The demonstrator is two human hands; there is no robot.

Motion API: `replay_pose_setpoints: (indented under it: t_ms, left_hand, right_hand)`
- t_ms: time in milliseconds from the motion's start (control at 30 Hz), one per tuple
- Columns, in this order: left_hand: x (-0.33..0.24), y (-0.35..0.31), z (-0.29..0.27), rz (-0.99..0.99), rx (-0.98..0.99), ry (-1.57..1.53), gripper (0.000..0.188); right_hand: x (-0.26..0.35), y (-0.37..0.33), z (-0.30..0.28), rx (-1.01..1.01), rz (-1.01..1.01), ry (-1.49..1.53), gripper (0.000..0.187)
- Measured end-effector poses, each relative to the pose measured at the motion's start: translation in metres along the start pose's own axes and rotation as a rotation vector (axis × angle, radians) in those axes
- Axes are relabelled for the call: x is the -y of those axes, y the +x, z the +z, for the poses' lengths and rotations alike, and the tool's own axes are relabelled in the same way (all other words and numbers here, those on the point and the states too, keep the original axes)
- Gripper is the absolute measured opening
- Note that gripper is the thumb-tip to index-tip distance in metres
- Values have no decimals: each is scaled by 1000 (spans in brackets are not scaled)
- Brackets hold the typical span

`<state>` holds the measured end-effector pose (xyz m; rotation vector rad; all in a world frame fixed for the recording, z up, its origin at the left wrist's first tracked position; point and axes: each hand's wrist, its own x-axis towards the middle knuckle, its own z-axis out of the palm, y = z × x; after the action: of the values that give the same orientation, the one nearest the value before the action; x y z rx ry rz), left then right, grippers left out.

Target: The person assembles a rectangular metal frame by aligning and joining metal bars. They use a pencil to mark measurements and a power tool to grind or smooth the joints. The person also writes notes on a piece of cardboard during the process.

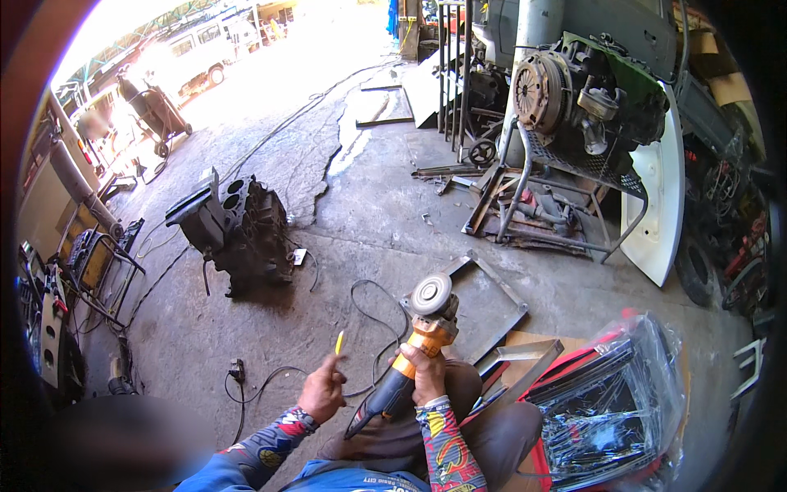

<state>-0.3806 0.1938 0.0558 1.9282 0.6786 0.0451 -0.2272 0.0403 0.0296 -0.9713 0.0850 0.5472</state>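
Observation:
My right hand (426, 375) is wrapped round the yellow-and-black body of an angle grinder (422, 339). The grinder's round grey disc points up and away from me, and its dark handle slants down toward my lap. To the left, the fingers of my left hand (323, 393) are closed on a small, thin yellow stick (339, 343) that stands up from them; its exact kind is too small to tell. Just beyond the disc lies a rectangular metal frame (515, 318) on the concrete floor. A black cord (361, 289) loops on the floor between the frame and my left hand.
An engine block (246, 234) stands ahead to the left. Farther right, an engine with a round clutch (541, 94) rests on a metal stand (508, 176). A plastic-wrapped red-and-black panel (607, 402) lies close on my right. A plug (237, 371) sits on the floor at left.

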Motion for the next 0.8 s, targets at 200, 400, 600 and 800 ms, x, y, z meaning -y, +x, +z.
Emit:
replay_pose_setpoints:
  t_ms: [200,400,600,800]
  left_hand:
    - [-38,26,46,34,390,-89,61]
    - [-45,43,54,-108,344,-319,57]
    - [30,83,44,-326,169,-211,51]
    - [147,129,61,-509,-18,-38,41]
  right_hand:
    - [8,0,-4,42,-44,-121,50]
    - [22,-5,-6,233,-8,-173,58]
    - [77,-60,-55,-15,-309,-327,53]
    - [95,-59,-117,-627,-456,-738,64]
